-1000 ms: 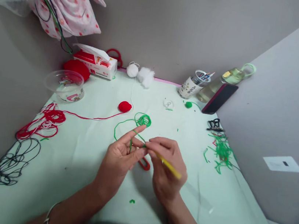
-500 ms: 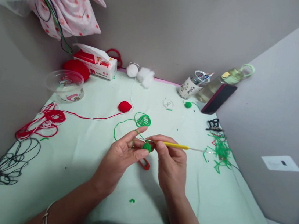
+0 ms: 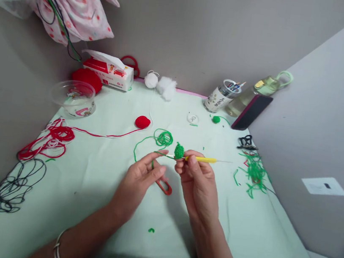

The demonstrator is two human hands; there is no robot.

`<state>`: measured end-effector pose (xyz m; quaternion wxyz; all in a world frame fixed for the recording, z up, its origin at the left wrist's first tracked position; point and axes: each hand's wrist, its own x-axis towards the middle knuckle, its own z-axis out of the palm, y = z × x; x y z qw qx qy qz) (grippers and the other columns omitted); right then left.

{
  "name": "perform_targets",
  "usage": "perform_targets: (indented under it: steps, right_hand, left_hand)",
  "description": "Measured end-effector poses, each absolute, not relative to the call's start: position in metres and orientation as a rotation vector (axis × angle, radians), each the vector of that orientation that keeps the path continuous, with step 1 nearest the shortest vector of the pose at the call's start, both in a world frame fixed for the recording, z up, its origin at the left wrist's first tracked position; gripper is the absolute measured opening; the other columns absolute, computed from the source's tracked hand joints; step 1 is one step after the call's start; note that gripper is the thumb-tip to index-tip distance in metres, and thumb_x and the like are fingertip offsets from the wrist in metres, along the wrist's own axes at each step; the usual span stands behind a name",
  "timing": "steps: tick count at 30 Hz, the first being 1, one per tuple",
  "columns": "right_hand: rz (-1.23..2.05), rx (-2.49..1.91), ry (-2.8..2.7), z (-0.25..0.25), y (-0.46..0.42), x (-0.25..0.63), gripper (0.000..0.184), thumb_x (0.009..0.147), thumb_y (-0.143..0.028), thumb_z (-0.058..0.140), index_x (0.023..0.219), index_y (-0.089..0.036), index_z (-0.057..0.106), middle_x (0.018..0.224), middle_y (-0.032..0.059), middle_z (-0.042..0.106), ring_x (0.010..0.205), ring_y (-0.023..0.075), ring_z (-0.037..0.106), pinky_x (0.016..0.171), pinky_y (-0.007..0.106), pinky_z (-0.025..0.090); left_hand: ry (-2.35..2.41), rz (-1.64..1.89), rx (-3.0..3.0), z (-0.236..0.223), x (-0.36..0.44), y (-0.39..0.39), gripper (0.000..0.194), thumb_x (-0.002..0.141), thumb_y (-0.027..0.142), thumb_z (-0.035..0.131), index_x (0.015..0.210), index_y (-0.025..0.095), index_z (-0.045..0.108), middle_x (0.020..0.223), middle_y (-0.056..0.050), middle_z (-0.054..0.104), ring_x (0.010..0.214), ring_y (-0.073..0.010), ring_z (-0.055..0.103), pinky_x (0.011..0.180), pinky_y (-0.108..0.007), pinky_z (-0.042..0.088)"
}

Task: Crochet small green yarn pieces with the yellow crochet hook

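Observation:
My right hand [image 3: 199, 173] grips a crochet hook [image 3: 206, 160] by its yellow handle, the hook end pointing left. A small green crocheted piece [image 3: 179, 151] sits up on the hook's metal shaft, just left of my right fingertips. Green yarn [image 3: 159, 153] runs from the hook to my left hand [image 3: 142, 176], passing over the raised index finger and around the other fingers. My left thumb is close to those fingers and apart from the crocheted piece. Below the hands, an orange-red looped handle [image 3: 166, 187] lies on the table, partly hidden by my left hand.
A loose green yarn coil [image 3: 163, 138] and a red yarn ball [image 3: 142, 122] lie beyond my hands. Red-white strands [image 3: 52, 138] and dark cord [image 3: 18, 186] are at left, green scraps [image 3: 256, 170] at right. A tissue box [image 3: 111, 74], pen holder [image 3: 219, 97] and phone [image 3: 252, 113] stand behind.
The left thumb and fingers have let go of the green crocheted piece, which has swung up above the hook. My right hand has turned slightly with the hook.

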<state>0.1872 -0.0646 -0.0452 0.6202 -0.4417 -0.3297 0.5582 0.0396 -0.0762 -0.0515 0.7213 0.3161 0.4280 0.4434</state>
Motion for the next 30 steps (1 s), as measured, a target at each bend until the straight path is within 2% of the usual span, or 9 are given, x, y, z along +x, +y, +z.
perform_targets:
  steps: [4,7,10,12,14,17,22,26,30]
  right_hand:
    - [1.137,-1.048,-0.929,-0.046,-0.072,0.185,0.014,0.091,-0.038,0.074,0.089,-0.024,0.079,0.082,0.0009,0.070,0.068,0.0134,0.063,0.068,0.029,0.056]
    - [0.848,-1.062,-1.302,-0.044,-0.080,0.188,0.015,0.098,-0.026,0.066,0.098,-0.027,0.081,0.090,0.0044,0.077,0.077,0.0181,0.069,0.071,0.035,0.058]
    - [0.469,-0.944,-1.761,-0.041,-0.086,0.192,0.031,0.095,-0.012,0.065,0.115,-0.032,0.080,0.110,0.0075,0.081,0.093,0.0242,0.073,0.074,0.040,0.061]
    - [0.378,-0.873,-1.863,-0.041,-0.087,0.192,0.042,0.093,-0.008,0.065,0.124,-0.034,0.076,0.117,0.0073,0.080,0.098,0.0249,0.074,0.075,0.041,0.062]
    - [0.444,-0.886,-1.776,-0.042,-0.087,0.190,0.043,0.094,-0.006,0.063,0.125,-0.033,0.075,0.114,0.0069,0.080,0.098,0.0241,0.074,0.077,0.041,0.062]
    - [0.624,-0.966,-1.519,-0.043,-0.085,0.185,0.031,0.096,-0.010,0.064,0.110,-0.032,0.080,0.101,0.0049,0.080,0.092,0.0218,0.073,0.076,0.038,0.060]
    - [0.831,-1.030,-1.301,-0.042,-0.082,0.181,0.018,0.098,-0.019,0.066,0.100,-0.028,0.081,0.093,0.0039,0.078,0.083,0.0184,0.071,0.071,0.032,0.058]
    - [0.731,-1.016,-1.392,-0.043,-0.083,0.180,0.020,0.098,-0.015,0.064,0.100,-0.027,0.080,0.092,0.0040,0.076,0.087,0.0182,0.071,0.073,0.031,0.060]
    - [0.259,-1.017,-1.736,-0.053,-0.088,0.180,0.038,0.095,-0.006,0.062,0.121,-0.030,0.076,0.107,0.0072,0.075,0.091,0.0187,0.073,0.072,0.031,0.062]
  left_hand:
    - [0.949,1.110,0.661,-0.048,0.035,-0.070,0.043,0.096,0.042,0.068,0.133,0.019,0.069,0.091,-0.004,0.071,0.092,-0.0199,0.067,0.092,-0.034,0.053]
    - [0.881,1.128,0.605,-0.045,0.034,-0.069,0.044,0.098,0.048,0.063,0.129,0.018,0.072,0.096,-0.007,0.073,0.091,-0.0200,0.067,0.090,-0.034,0.054]
    - [0.850,1.090,0.548,-0.041,0.031,-0.069,0.050,0.097,0.055,0.061,0.126,0.017,0.074,0.096,-0.007,0.072,0.088,-0.0197,0.067,0.083,-0.033,0.054]
    - [0.832,1.034,0.561,-0.038,0.028,-0.068,0.047,0.094,0.051,0.068,0.129,0.019,0.072,0.094,-0.004,0.071,0.087,-0.0178,0.067,0.084,-0.031,0.053]
    - [0.800,0.997,0.603,-0.037,0.026,-0.068,0.047,0.089,0.039,0.078,0.133,0.021,0.070,0.091,-0.002,0.070,0.086,-0.0154,0.066,0.085,-0.029,0.052]
    - [0.764,0.993,0.636,-0.037,0.024,-0.069,0.056,0.082,0.026,0.084,0.136,0.021,0.068,0.094,-0.002,0.071,0.089,-0.0154,0.066,0.086,-0.029,0.052]
    - [0.763,1.012,0.646,-0.037,0.028,-0.070,0.065,0.083,0.025,0.083,0.144,0.022,0.060,0.098,-0.003,0.073,0.092,-0.0165,0.066,0.088,-0.031,0.052]
    - [0.818,1.037,0.626,-0.035,0.034,-0.072,0.072,0.083,0.026,0.084,0.149,0.019,0.054,0.090,-0.001,0.070,0.074,-0.0109,0.060,0.070,-0.023,0.049]
    - [0.835,1.057,0.550,-0.034,0.038,-0.075,0.080,0.081,0.025,0.085,0.152,0.015,0.047,0.073,0.007,0.057,0.053,-0.0042,0.038,0.049,-0.017,0.033]
